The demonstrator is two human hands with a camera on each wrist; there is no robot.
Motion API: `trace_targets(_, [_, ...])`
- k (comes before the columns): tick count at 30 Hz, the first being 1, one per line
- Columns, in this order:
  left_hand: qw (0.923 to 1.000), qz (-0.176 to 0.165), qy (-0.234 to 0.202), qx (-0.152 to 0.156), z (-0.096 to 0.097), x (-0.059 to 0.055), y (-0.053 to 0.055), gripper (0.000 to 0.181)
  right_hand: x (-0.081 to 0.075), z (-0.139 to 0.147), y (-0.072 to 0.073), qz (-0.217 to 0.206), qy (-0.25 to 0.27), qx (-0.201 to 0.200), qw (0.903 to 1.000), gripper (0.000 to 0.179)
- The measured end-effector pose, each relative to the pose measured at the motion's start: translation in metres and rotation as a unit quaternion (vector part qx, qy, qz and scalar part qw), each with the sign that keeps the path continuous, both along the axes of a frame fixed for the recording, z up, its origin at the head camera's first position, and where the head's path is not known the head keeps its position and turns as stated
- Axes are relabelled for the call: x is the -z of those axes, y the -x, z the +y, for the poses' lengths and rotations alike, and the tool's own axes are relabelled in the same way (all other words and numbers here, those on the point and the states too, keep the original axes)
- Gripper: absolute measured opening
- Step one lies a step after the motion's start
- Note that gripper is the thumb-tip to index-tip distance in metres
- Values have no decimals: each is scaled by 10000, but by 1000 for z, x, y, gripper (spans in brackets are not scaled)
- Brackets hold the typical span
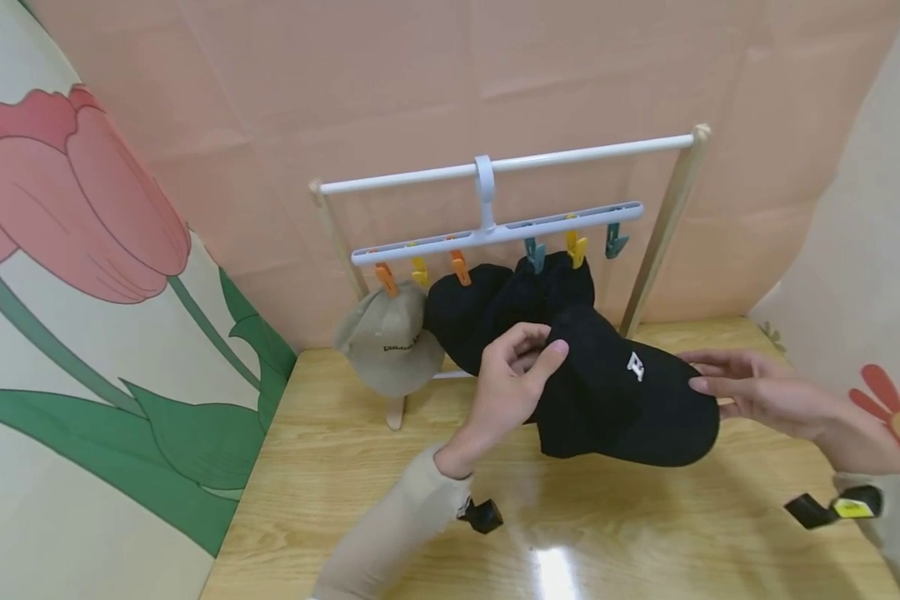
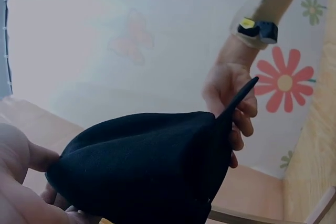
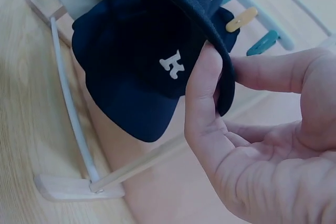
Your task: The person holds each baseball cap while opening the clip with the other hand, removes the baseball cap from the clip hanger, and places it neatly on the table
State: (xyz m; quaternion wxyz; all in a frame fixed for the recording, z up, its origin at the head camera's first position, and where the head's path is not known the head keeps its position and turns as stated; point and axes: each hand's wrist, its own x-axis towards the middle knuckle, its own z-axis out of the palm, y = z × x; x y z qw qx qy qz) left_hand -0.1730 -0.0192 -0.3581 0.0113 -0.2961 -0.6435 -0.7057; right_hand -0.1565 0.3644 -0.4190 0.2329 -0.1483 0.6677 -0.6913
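Observation:
In the head view both hands hold a black baseball cap (image 1: 592, 392) with a white letter on its front, tilted above the table. My left hand (image 1: 513, 375) pinches the crown between thumb and fingers. At the other end, my right hand (image 1: 765, 392) grips the brim (image 3: 224, 87), thumb on one face and fingers on the other. Behind it a beige cap (image 1: 390, 342) and dark caps (image 1: 465, 304) hang from a pale hanger (image 1: 420, 248). The right wrist view shows a white K on one hanging dark cap (image 3: 131, 61).
The hanger hooks over a white rail (image 1: 592, 156) on a wooden stand (image 1: 663, 233). Orange clips (image 1: 460, 267), yellow clips (image 1: 576, 248) and teal clips line it; the rightmost teal clip (image 1: 615, 242) holds nothing. Wood-grain table (image 1: 307, 500) lies below, with a pink backdrop (image 1: 345, 83) behind.

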Motion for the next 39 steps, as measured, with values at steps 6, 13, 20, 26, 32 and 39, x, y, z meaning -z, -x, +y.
trace_targets(6, [9997,-82,123,199,-9,-1,-1,32,-4,-3,0,39,575,-214,9981,55])
trace_targets(13, [9982,-281,363,382,-18,5,-2,27,-6,-8,1,166,928,-312,9951,58])
trace_targets(20, [9964,-374,591,489,-28,5,-6,27,-8,-16,0,261,1048,-607,9923,61])
trace_targets(26, [9961,-401,606,504,-37,4,-12,27,-4,-26,2,154,1752,-1042,9789,60])
trace_targets(32, [9970,-321,407,573,-44,3,-18,27,-2,-36,1,150,1755,-1082,9784,60])
trace_targets(39, [9976,-368,315,499,-53,1,-22,30,1,-47,4,208,1860,-1224,9747,63])
